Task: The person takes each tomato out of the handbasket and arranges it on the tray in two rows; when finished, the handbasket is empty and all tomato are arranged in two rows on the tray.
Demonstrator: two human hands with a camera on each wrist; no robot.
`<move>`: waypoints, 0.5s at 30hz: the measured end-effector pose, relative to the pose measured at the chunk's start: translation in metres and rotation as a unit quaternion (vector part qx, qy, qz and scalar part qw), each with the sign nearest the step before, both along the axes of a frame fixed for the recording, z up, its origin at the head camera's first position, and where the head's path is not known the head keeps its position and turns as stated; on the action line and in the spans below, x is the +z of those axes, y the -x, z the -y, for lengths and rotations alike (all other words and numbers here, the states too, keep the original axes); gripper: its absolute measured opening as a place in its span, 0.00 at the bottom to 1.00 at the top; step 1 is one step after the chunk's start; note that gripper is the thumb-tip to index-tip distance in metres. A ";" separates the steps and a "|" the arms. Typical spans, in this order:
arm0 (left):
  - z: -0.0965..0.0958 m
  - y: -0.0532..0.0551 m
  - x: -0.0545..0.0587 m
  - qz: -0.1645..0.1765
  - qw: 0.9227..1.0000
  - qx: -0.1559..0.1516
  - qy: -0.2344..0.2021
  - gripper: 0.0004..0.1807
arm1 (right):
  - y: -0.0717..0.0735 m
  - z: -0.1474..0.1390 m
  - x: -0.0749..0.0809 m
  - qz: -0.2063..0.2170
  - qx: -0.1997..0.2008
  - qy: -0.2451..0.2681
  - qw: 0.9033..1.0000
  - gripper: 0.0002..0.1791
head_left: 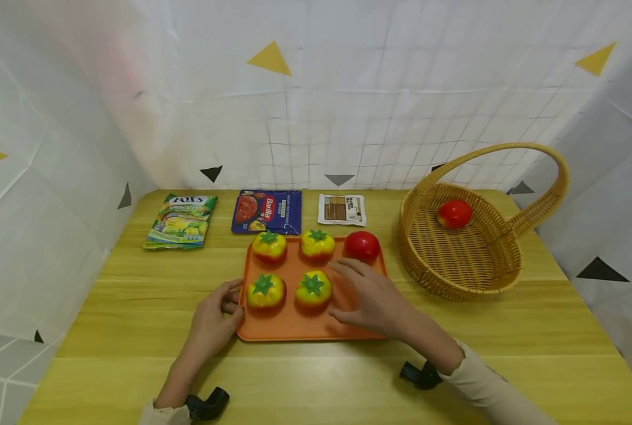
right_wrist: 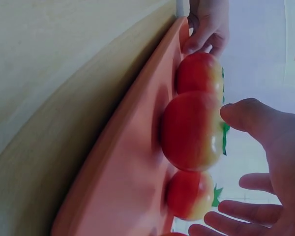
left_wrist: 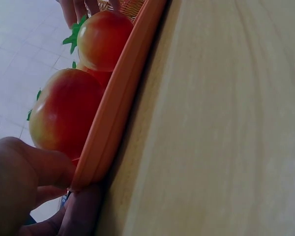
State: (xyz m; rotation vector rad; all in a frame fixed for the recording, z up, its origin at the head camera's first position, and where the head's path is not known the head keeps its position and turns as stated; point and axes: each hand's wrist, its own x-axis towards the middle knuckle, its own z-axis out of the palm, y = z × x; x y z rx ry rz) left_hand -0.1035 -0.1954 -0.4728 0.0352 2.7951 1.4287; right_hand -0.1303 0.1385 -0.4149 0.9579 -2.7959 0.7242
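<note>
An orange tray (head_left: 284, 330) lies on the table with several red-and-yellow toy tomatoes on it, green leaves up on most. My left hand (head_left: 215, 321) grips the tray's left edge, its thumb on the rim (left_wrist: 91, 169) and a finger lower down against the edge. Over the tray's right part hovers my right hand (head_left: 374, 298), thumb and fingers spread and nothing between them. Closest to it is the front right tomato (head_left: 313, 289); in the right wrist view the thumb comes near a tomato (right_wrist: 192, 130), contact unclear. Behind that hand sits a redder tomato (head_left: 362, 246) in the back right corner.
A wicker basket (head_left: 419, 260) with a tall handle stands right of the tray, one red tomato (head_left: 455, 213) inside. Along the back lie a green Fox's candy bag (head_left: 182, 221), a blue Barilla pouch (head_left: 267, 211) and a small white-and-brown packet (head_left: 342, 210). White sheeting surrounds the table.
</note>
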 end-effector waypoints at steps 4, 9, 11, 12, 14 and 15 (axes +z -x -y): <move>0.000 0.000 0.001 0.003 1.000 0.001 0.000 0.30 | -0.001 -0.007 0.003 -0.022 0.000 0.001 1.000 0.46; 0.000 0.000 0.001 0.004 1.000 0.004 0.001 0.30 | -0.001 -0.016 0.007 -0.035 0.003 0.015 0.999 0.44; -0.001 0.000 0.001 0.003 1.000 0.004 0.002 0.30 | -0.002 -0.019 0.010 -0.034 -0.001 0.016 0.999 0.44; -0.001 0.000 0.002 0.003 1.000 0.004 0.002 0.30 | -0.003 -0.021 0.012 -0.034 -0.004 0.015 0.999 0.44; -0.001 0.000 0.002 0.004 1.000 0.003 0.002 0.30 | -0.004 -0.025 0.015 -0.037 -0.010 0.015 0.999 0.44; -0.001 0.000 0.002 0.004 1.000 0.002 0.002 0.30 | -0.005 -0.027 0.017 -0.041 -0.013 0.015 0.999 0.44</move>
